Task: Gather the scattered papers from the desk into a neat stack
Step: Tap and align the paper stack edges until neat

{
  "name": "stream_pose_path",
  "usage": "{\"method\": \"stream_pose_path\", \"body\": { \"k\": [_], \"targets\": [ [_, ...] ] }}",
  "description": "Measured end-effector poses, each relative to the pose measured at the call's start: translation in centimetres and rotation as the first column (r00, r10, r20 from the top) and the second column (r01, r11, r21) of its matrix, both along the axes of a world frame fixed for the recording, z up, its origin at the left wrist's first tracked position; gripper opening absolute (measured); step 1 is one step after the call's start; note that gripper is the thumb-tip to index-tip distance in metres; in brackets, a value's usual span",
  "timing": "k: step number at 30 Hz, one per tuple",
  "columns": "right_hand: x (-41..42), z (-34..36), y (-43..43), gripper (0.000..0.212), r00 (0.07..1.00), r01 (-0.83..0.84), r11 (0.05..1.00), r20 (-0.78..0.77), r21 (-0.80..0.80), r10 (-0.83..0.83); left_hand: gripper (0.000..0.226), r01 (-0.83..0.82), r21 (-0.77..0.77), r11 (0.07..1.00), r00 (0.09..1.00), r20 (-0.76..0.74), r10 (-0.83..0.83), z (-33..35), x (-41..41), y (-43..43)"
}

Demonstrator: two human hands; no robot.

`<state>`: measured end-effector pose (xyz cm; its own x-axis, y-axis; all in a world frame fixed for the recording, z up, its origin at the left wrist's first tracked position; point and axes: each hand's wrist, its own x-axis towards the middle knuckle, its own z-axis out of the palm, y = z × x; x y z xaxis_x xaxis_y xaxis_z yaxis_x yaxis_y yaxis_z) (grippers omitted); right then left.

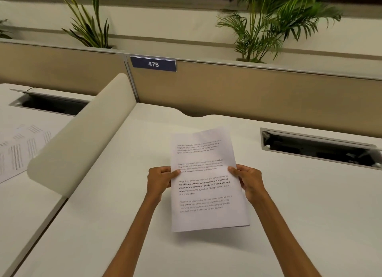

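The sheets (206, 179) are thin white matt paper with black print. The desk (124, 214) looks smooth, matt and off-white, like laminate, and the partition (248, 91) behind it looks like tan woven cloth in a grey metal frame.

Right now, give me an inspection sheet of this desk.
Surface: white desk, bare around the papers.
Job's things: printed stack held above the desk; more printed sheets lie on the neighbouring desk, left.
Clutter: nothing seen.
Grippers: left hand and right hand each pinch a side edge of the stack.
Cables: open cable tray; contents unclear.
Surroundings: curved divider, partition sign 475, plants behind.
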<state>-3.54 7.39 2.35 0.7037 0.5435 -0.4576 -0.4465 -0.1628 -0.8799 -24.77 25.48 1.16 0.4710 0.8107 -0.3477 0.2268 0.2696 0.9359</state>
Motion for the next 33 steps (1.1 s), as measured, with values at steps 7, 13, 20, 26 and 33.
{"method": "stream_pose_path", "body": {
  "k": [7, 13, 20, 26, 33],
  "targets": [
    [-0.1, -2.2, 3.5, 0.027, 0.986, 0.043, 0.999, -0.158, -0.031, -0.047, 0.033, -0.04, 0.079, 0.996, 0.987, -0.153, 0.052, -2.9, 0.7, 2.1],
    [0.0, -2.9, 9.0, 0.024, 0.972, 0.064, 0.997, -0.223, -0.039, -0.071, 0.034, -0.108, 0.202, 0.973, 0.959, -0.235, 0.155, -3.4, 2.0, 6.9],
    [1.6, -3.9, 17.3, 0.015, 0.972, 0.023, 0.997, -0.23, -0.076, -0.04, 0.033, -0.139, 0.317, 0.938, 0.925, -0.297, 0.237, -2.5, 4.5, 15.4],
    [3.8, -5.2, 24.0, 0.019, 1.0, -0.015, 0.96, -0.005, -0.279, 0.014, 0.041, -0.056, 0.368, 0.928, 0.907, -0.37, 0.202, -3.8, 6.1, 22.2],
    [4.4, -5.3, 27.3, 0.007, 0.98, -0.004, 0.924, 0.183, -0.382, 0.08, 0.027, -0.002, 0.361, 0.933, 0.874, -0.453, 0.178, -6.5, 6.7, 27.1]
  ]
}}
